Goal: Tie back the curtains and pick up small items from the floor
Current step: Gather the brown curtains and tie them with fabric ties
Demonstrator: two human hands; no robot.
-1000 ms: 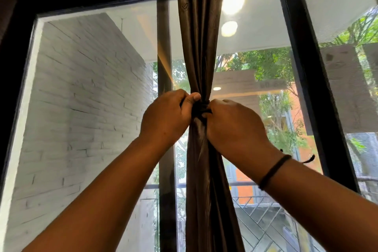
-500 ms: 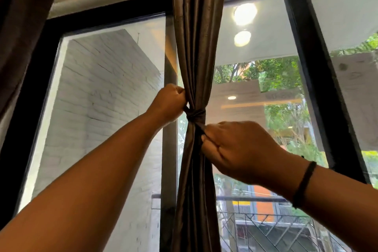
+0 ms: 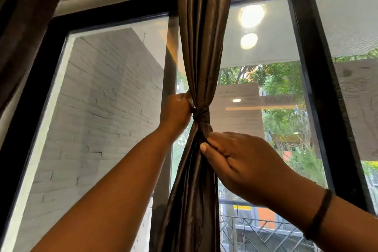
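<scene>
A shiny brown curtain (image 3: 204,43) hangs gathered in front of the window, cinched at mid-height by a knotted tie-back (image 3: 201,114) of the same fabric. My left hand (image 3: 177,111) grips the fabric at the knot's left side. Just below the knot, my right hand (image 3: 237,161) pinches a strand of the curtain fabric between thumb and fingers. A dark band circles the right wrist. The floor and any small items on it are out of view.
A black window frame (image 3: 319,92) runs down the right, and a dark mullion (image 3: 167,80) stands behind the curtain. A second dark curtain (image 3: 26,18) hangs at the far left. Through the glass I see a white brick wall (image 3: 106,108), trees and a railing.
My hands have come apart from the knot: the left stays at its left side, the right has dropped below it, pulling fabric down. The view has tilted upward and the knot looks tighter.
</scene>
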